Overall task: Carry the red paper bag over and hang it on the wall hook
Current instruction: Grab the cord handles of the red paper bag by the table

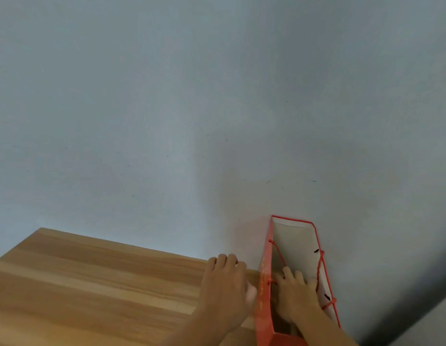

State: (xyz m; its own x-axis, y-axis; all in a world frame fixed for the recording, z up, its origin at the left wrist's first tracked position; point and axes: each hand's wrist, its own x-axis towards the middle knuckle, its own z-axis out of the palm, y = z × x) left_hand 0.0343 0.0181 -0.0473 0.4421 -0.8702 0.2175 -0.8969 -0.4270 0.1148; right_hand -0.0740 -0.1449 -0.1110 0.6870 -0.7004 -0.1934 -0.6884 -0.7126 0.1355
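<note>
Bag position: one red paper bag with a white inner lining (265, 290) stands upright in the lower right of the frame, at the right end of the light-grained wooden tabletop (97, 278) and close to the pale blue-grey painted wall (192, 96). Its mouth is open toward my view. Inside it I see only the white lining and my own right hand; the very bottom is hidden.

My right hand (295, 293) reaches down into the bag's mouth. Its fingers (288, 273) are spread and bent over the red twisted cord handles (318, 270), of which I count two, one on each long side, knotted through the paper. I cannot tell whether this hand is closed on a cord or only resting among them, because blur and the bag's wall mask the fingertips.

My left hand (225, 285) lies outside the bag, on the tabletop at lower centre. Its palm faces down, its fingers (223, 259) are curled at the table's far edge, and its thumb is beside the bag's left red wall. It grips nothing.

Count: one bag, two cord handles, one tabletop, two hands.
</note>
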